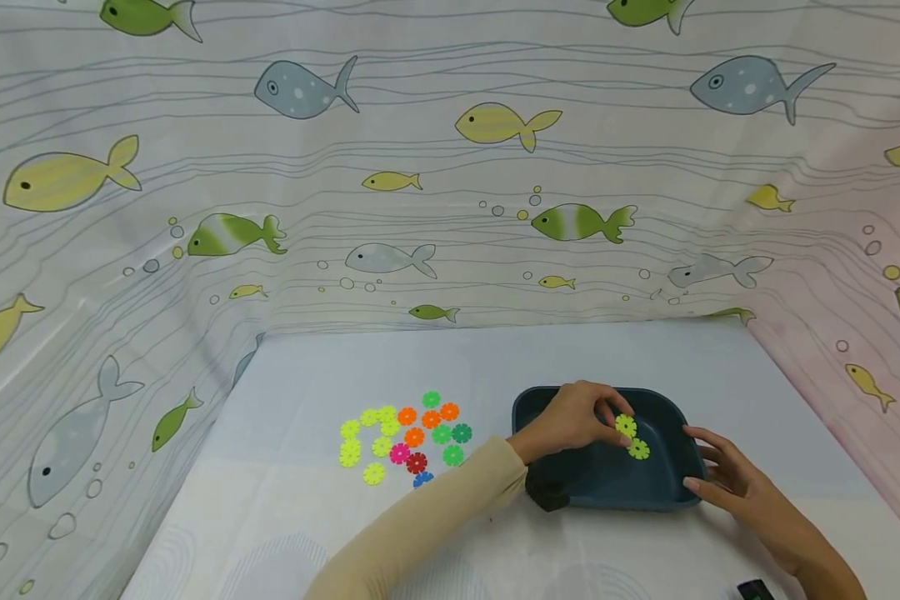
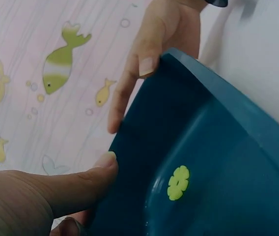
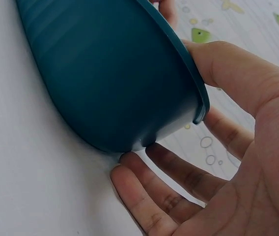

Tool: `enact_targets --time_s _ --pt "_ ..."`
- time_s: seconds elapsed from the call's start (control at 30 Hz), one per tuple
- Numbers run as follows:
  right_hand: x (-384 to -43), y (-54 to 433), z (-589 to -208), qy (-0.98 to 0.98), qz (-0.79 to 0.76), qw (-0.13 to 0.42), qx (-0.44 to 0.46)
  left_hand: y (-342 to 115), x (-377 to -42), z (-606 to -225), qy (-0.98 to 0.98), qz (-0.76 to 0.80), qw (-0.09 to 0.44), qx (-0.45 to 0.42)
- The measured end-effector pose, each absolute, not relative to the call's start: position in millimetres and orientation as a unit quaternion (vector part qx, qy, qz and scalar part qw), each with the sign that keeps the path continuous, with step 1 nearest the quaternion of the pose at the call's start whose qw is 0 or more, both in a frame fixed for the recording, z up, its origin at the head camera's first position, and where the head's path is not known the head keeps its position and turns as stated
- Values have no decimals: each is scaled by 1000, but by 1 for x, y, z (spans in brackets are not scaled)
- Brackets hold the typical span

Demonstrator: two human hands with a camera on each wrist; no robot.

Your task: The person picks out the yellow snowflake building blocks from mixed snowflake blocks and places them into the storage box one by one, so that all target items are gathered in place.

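Observation:
My left hand (image 1: 579,421) reaches over a dark teal tray (image 1: 600,483), thumb and index finger round a yellow-green notched plastic disc (image 1: 626,426). A second yellow-green disc (image 1: 639,449) shows just below it, over the tray. In the left wrist view, one yellow-green disc (image 2: 179,183) appears against the teal inside, beyond the left thumb (image 2: 93,184); the pinched one is hidden there. At the tray's right end, my right hand (image 1: 742,483) holds the wall. Its thumb is at the rim, and its fingers (image 3: 154,191) are bent against the outside in the right wrist view.
Left of the tray lie several loose notched discs: yellow ones (image 1: 350,454), orange ones (image 1: 414,437), green ones (image 1: 453,455), a pink one (image 1: 400,453), a dark red one (image 1: 416,463) and a blue one (image 1: 423,479). A fish-patterned curtain (image 1: 450,233) surrounds the white table (image 1: 330,367).

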State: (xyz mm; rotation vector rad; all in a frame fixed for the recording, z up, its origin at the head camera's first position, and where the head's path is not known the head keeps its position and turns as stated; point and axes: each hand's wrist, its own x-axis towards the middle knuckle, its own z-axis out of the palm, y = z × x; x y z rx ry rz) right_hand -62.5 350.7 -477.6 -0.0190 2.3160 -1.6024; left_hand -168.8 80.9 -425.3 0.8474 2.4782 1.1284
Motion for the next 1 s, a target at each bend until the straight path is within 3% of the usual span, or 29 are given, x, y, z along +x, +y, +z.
enact_targets --time_s 0.5,1.0 --pt "-62 349 -480 812 -560 162 -1 91 -172 -440 884 336 142 291" --pt "-63 353 -481 812 -561 161 -6 75 -178 -430 873 338 152 318"
